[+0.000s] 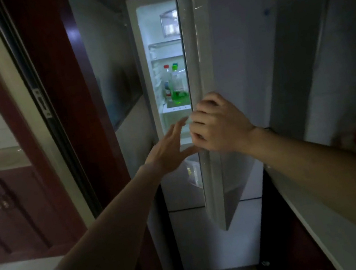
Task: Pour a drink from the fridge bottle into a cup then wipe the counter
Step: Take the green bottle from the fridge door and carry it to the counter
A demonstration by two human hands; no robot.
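right hand (216, 125) is curled round the edge of the tall pale glossy fridge door (197, 60), fingers wrapped over the lip, door only partly swung out. left hand (169, 147) is flat w/ fingers spread, holding nothing, reaching at the gap just beside the door edge.

task's things: two clear plastic bottles stand on a lit shelf inside the fridge, well back from both hands — the red-capped bottle (167, 82) on the left, the green-capped bottle w/ green liquid (177, 82) touching or just beside it on the right. can't tell which one is meant. no cup in view; pale counter edge (304, 207) runs along the right.

step in hand looks like opening the door, very early in the task. to do it well: pull w/ the right hand til the gap clears the whole shelf, not just a slit, else the left forearm fouls the door edge. then send the left hand in, grip a bottle low on the body, lift straight up before drawing out so the neighbour isn't knocked over.
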